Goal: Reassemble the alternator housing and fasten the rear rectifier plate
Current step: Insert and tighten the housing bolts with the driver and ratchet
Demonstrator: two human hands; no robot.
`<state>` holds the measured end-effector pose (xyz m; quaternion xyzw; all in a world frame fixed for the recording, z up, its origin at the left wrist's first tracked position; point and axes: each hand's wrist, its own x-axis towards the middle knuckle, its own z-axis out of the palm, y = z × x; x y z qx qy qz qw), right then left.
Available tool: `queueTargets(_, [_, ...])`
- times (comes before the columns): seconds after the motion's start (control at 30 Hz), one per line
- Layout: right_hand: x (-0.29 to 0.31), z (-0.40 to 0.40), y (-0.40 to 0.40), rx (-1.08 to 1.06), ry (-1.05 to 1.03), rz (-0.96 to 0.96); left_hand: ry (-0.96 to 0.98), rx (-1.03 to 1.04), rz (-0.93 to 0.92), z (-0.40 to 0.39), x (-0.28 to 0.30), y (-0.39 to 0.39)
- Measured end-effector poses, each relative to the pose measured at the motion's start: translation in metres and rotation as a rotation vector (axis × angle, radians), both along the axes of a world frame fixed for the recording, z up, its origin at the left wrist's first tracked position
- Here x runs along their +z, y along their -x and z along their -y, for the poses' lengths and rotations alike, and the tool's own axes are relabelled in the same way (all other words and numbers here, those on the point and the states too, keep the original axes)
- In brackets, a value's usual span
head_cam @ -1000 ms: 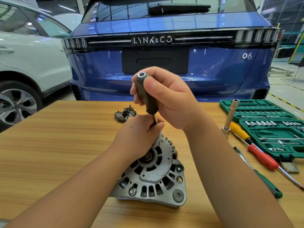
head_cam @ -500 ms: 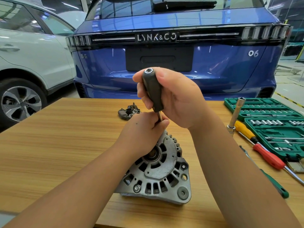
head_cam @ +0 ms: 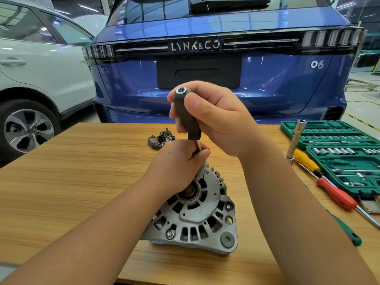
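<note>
Alternator housing (head_cam: 197,214), near table (head_cam: 61,182) centre. Right hand (head_cam: 216,118) wraps driver handle (head_cam: 186,114); left hand (head_cam: 176,165) pinches its shaft, tip apparently at far edge, hidden.

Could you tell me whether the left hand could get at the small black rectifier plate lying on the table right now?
Probably not: the left hand grips the driver shaft; the rectifier plate lies unobstructed just beyond.

Our right grip (head_cam: 213,118) is raised (above the left), fingers and thumb curled round a dark, rounded tool handle (head_cam: 186,116). Our left grip (head_cam: 176,163) sits lower, knuckles toward us, fingers closed about the thin metal shaft (head_cam: 198,145). Both bare forearms reach in from below.
</note>
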<state>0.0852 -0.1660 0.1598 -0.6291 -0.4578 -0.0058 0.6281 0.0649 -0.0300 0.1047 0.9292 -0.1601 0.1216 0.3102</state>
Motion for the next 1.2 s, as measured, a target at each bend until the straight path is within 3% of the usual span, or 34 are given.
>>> queueTargets(0.13, [0.001,0.004,0.000,0.060,0.082,-0.006,0.006,-0.004,-0.011,0.000,0.001,0.000])
queueTargets(0.27, [0.001,0.000,0.001,0.004,0.026,0.058,-0.024,0.013,-0.034,0.000,0.002,-0.001])
queueTargets(0.43, [-0.003,-0.011,0.006,-0.375,-0.050,0.279,-0.001,0.007,-0.046,0.002,0.003,0.001])
queueTargets(0.5, [-0.002,-0.013,0.008,-0.422,-0.057,0.294,0.010,0.013,-0.043,0.002,0.004,0.002])
queueTargets(0.7, [0.002,-0.002,0.006,-0.055,0.066,0.010,-0.039,0.046,-0.065,0.004,0.007,0.003])
queueTargets(0.8, [0.001,0.001,0.004,0.028,0.083,-0.058,-0.035,0.034,-0.065,0.005,0.009,0.004])
queueTargets(0.97, [-0.002,-0.004,0.002,-0.090,-0.069,0.023,-0.035,0.020,-0.081,0.005,0.007,0.004])
queueTargets(1.1, [-0.004,-0.010,0.003,-0.335,-0.113,0.168,-0.012,-0.003,-0.075,0.005,0.008,0.006])
queueTargets(1.2, [-0.003,-0.010,0.006,-0.258,-0.078,0.117,-0.017,0.006,-0.067,0.004,0.008,0.006])
